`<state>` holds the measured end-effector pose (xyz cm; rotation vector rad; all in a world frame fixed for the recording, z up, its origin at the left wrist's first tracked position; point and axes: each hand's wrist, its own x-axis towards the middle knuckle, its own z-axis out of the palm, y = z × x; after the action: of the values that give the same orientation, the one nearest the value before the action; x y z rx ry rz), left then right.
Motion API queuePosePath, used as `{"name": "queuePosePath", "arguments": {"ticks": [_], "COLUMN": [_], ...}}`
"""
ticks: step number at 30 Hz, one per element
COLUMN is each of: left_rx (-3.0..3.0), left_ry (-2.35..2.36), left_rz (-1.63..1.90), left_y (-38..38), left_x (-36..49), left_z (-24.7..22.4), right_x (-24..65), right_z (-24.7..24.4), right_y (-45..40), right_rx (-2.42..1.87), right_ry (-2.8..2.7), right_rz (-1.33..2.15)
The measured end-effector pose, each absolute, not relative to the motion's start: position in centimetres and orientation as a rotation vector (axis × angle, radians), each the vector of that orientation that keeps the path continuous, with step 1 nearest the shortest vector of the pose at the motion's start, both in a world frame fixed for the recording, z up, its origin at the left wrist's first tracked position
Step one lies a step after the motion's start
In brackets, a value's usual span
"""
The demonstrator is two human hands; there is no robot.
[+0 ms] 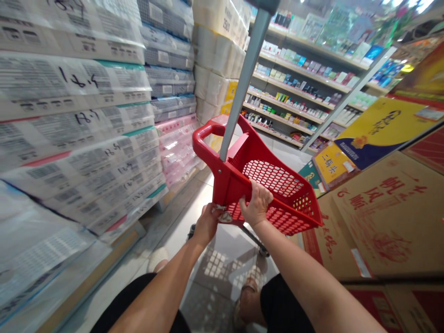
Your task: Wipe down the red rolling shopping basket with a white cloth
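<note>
A red plastic shopping basket cart (236, 180) with perforated sides and a grey metal handle pole (243, 88) stands in front of me, tilted in view. My right hand (257, 202) is closed over the near rim of the basket, fingers curled inside. At the basket's lower left corner, my left hand (207, 225) is closed, its fingertips on a crumpled whitish piece (225, 215), like a tissue or cloth, against the red side. The exact grip there is partly hidden. No goods show inside the visible part of the basket.
Wrapped paper packs (76, 129) are stacked high on pallets at the left. Cardboard cartons (391, 208) and yellow liquor boxes (388, 125) line the right. Shelves of small boxed goods (305, 64) stand ahead. My feet are on the tiled floor (208, 296) below the cart.
</note>
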<state>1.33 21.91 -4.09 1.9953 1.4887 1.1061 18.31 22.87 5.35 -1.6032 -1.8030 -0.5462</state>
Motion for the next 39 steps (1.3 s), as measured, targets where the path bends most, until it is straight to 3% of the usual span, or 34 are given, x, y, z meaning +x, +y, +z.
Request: {"name": "queuePosePath", "arguments": {"ticks": [24,39], "left_rx": [2.242,2.365], "left_ry": [1.488,1.367], "left_rz": [1.278,1.778], "left_y": [22.7,24.3], "left_x": [1.6,0.5], "left_z": [-1.8,2.0], "right_x": [17.7,16.3], "right_z": [5.5,5.8], "right_y": [23.2,23.1], "right_rx": [-1.664,-1.627], "right_ry": [-1.785,-1.799], "right_rz": [-0.529,-0.549]}}
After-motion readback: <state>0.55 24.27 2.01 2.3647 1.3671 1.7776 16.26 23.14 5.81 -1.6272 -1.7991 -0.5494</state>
